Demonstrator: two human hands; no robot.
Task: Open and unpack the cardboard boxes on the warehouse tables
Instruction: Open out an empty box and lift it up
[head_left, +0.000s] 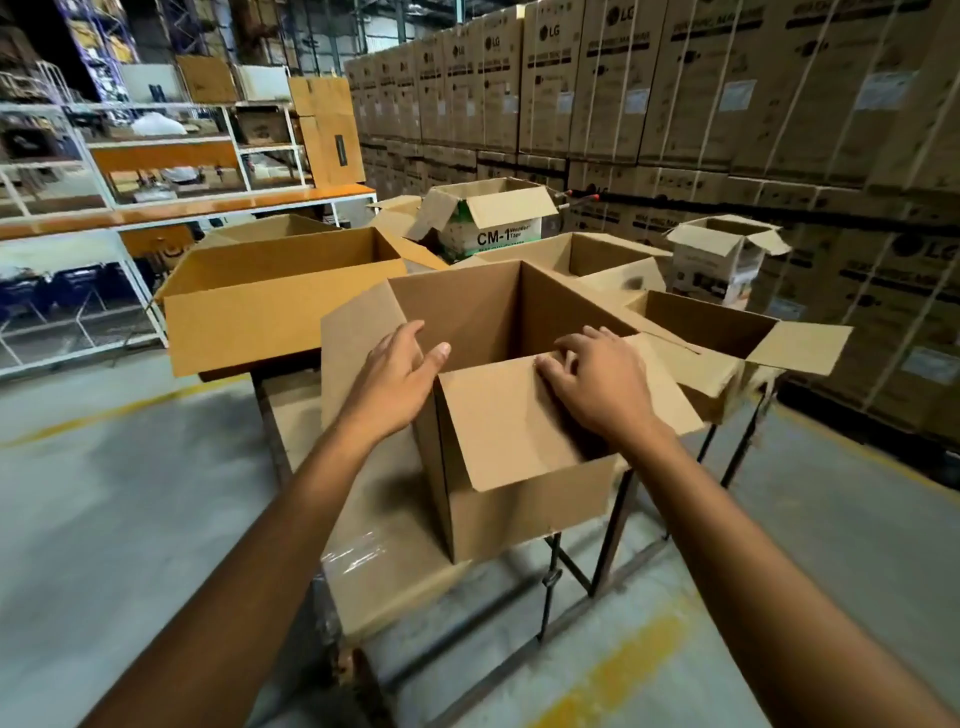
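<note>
In the head view, an open cardboard box is sitting at the near end of the counter, close to the person, with one corner pointing toward the camera. Its flaps are standing and hanging outward, and its bare inner walls are showing.

The left grip is reaching in from the lower left. It is lying open, with the fingers fairly straight across the top of the left flap and the thumb spread toward the box's near corner. It is touching the cardboard without closing on it.

The right grip is coming in from the lower right and resting on the near flap, which is folding outward and down over the front wall. Its fingertips are curling over the flap's fold at the rim, so this grip is partly closed on the cardboard.

A large open box is standing just beside the task box on the left. Behind them, a box printed CM-1 and more open cartons are crowding the counter, and another open box is touching the task box's right flap. A small pale box is standing further back.

Tall stacked cartons are lining the right side, white shelving is filling the left, and a yellow line is crossing the grey floor.
</note>
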